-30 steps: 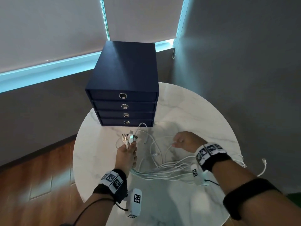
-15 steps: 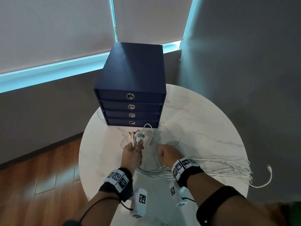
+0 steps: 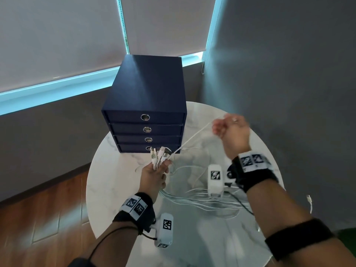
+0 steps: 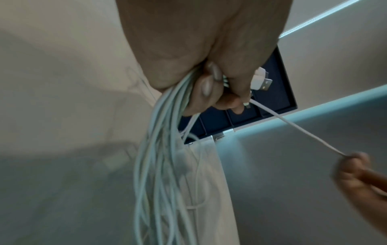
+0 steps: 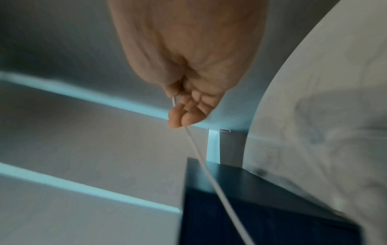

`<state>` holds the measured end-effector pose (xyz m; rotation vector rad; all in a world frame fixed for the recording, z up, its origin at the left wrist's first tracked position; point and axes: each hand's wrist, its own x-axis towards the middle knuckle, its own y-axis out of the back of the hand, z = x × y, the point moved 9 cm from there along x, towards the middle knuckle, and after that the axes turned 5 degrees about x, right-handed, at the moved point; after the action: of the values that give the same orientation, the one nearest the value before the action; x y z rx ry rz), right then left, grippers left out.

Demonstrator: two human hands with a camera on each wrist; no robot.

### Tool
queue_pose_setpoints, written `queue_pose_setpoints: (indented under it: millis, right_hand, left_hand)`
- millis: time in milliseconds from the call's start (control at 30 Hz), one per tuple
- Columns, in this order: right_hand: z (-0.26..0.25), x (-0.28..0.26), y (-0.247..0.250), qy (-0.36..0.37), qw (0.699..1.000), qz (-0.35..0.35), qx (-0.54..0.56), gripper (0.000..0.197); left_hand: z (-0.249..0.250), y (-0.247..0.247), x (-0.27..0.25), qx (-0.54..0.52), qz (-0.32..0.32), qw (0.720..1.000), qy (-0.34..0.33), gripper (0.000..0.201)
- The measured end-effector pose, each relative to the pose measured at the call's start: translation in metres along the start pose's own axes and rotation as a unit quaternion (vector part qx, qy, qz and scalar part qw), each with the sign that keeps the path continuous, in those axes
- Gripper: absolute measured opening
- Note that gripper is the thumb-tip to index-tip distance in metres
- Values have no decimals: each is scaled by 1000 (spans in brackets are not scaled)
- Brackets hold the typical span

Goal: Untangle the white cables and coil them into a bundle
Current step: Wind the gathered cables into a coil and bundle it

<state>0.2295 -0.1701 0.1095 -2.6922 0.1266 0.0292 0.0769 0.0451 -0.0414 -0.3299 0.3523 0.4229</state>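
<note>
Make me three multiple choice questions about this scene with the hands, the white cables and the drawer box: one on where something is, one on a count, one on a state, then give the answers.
1. Where does the dark blue drawer box stand?
A. On the wooden floor
B. At the far edge of the round white marble table
C. On the window sill

2. How many drawers with metal ring pulls does the box show?
A. Two
B. Four
C. Six

3. What is the right hand doing?
A. Lying flat on the table
B. Opening a drawer
C. Pinching a single white cable pulled taut

Answers:
1 B, the head view shows the box on the marble top, near the wall.
2 B, four ring pulls are stacked down its front.
3 C, one strand runs straight from the raised right hand to the left hand, which grips the bunched plug ends.
</note>
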Motion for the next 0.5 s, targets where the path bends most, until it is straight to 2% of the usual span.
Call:
queue_pose_setpoints:
  millis: [67, 133, 200, 267, 367, 433, 467, 500]
  right_hand:
    - [-39, 21, 27, 47, 991, 65, 108, 15]
    - [-67, 32, 58, 71, 968, 139, 196, 20]
    - [-84, 34, 85, 97, 956, 200, 193, 17]
    - [-81, 32, 94, 111, 961, 203, 151, 17]
    - [-51, 13, 77, 114, 985, 125, 30, 34]
    - [-23, -9, 42, 104, 990, -2, -95, 40]
    - [-4, -22, 20, 101, 970, -83, -204, 36]
    - [21, -38, -2, 86, 928, -170, -320, 27]
  left_hand:
    - [-6, 9, 0, -4, 13, 1000, 9, 14]
    - [-13, 14, -1, -6, 26, 999, 19, 16]
    - [-16, 16, -3, -1, 35, 999, 19, 16]
    - [-14, 12, -4, 6, 33, 999, 18, 13]
    - [-5, -2, -5, 15, 13, 1000, 10, 8]
    - [0, -11, -4, 28, 7, 1000, 4, 11]
    - [4, -15, -4, 34, 3, 999, -1, 16]
    - [6, -18, -4, 41, 1, 999, -6, 20]
